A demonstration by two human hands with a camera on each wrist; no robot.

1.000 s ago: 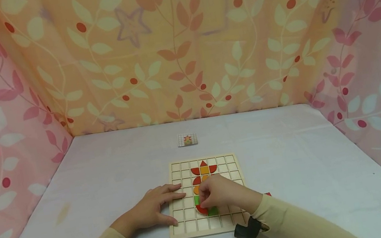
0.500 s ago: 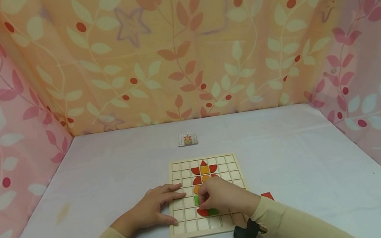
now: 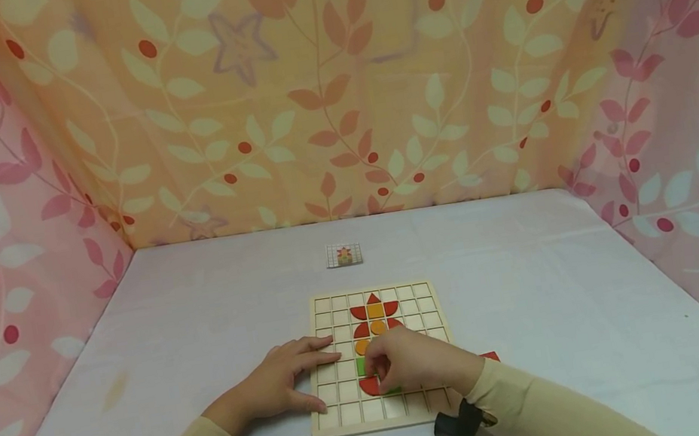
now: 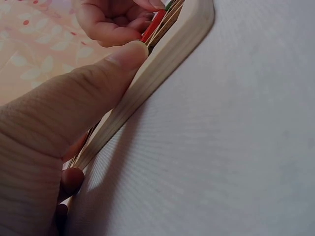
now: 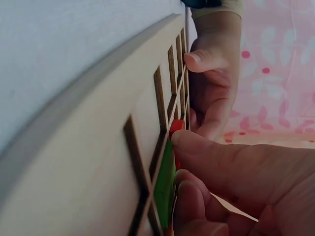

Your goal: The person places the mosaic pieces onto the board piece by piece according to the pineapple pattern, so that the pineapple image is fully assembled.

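Note:
A wooden grid board (image 3: 349, 431) lies on the table, with colored pieces set in its middle columns. My left hand (image 3: 272, 381) rests on the board's left side, fingers spread and thumb on the rim. Over the lower middle, my right hand (image 3: 416, 356) has curled fingers and thumb at a red quarter-circle piece (image 3: 369, 387), which sits in or just on its cell. In the right wrist view the thumb touches this red piece (image 5: 176, 127), beside a green piece (image 5: 164, 187). The right hand hides part of the pattern.
A small pattern card (image 3: 344, 255) lies behind the board. Another red piece (image 3: 490, 356) is on the table to the right, partly covered by the right sleeve. Red triangle (image 3: 372, 299) and orange square (image 3: 375, 311) pieces occupy the upper cells. Patterned curtains enclose the table.
My right thumb has shifted slightly right across the red quarter-circle piece, which now shows more fully and looks flatter in its cell. The left hand has stayed still.

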